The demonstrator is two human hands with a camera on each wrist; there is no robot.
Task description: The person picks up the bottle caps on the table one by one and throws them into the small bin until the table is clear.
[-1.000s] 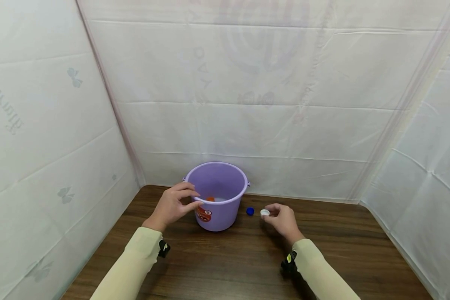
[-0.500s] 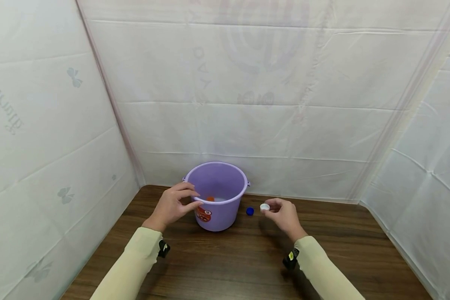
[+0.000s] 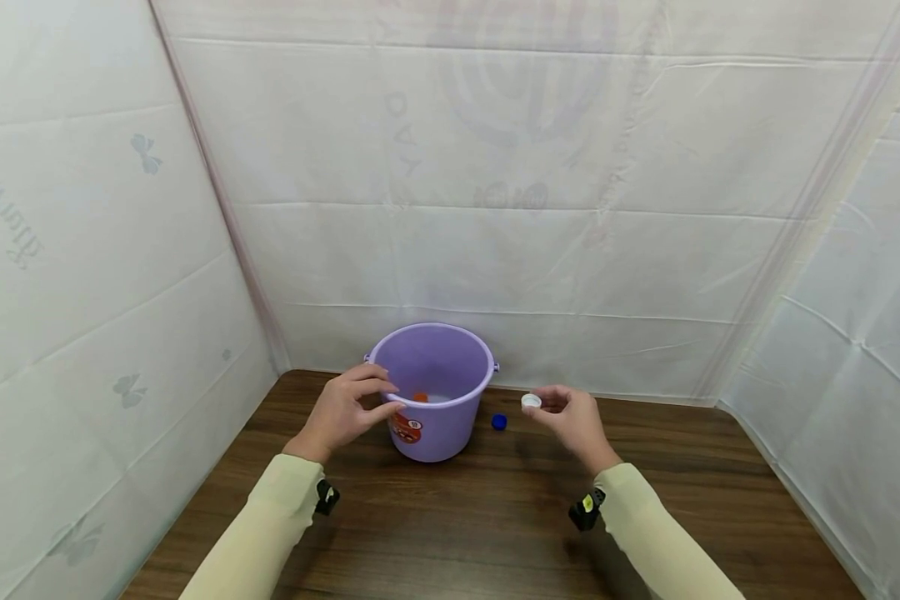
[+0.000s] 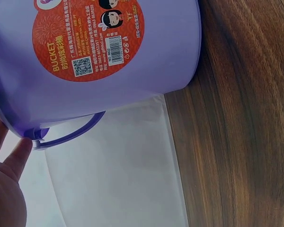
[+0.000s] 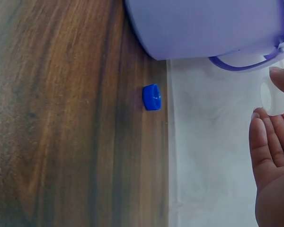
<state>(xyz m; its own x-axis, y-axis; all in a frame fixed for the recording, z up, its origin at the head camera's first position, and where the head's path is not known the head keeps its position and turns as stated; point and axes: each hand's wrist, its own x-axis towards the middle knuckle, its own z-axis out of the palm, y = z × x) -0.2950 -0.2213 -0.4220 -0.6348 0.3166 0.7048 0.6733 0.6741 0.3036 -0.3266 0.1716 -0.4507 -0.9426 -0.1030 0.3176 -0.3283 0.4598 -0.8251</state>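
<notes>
A purple plastic bucket [image 3: 450, 429] with a red label [image 4: 87, 38] stands upright at the back of the table. My left hand [image 3: 342, 414] holds its near-left rim, with the thumb near the handle joint in the left wrist view. Between thumb and fingers, my right hand [image 3: 576, 423] pinches a white bottle cap [image 3: 531, 402], hollow side up. That hand is raised above the wood, to the right of the bucket. A blue bottle cap [image 5: 152, 97] lies on the table between the bucket and my right hand. Inside the bucket, a small orange object [image 3: 420, 397] shows at the bottom.
The dark wooden table [image 3: 435, 533] ends just behind the bucket. White sheeting [image 3: 510, 267] with faint printing rises along the back and both sides. The bucket's purple handle [image 5: 241, 66] hangs down on its far side.
My right hand has lifted the white bottle cap upward from beside the blue one. The left hand, bucket and blue cap have stayed in place.
</notes>
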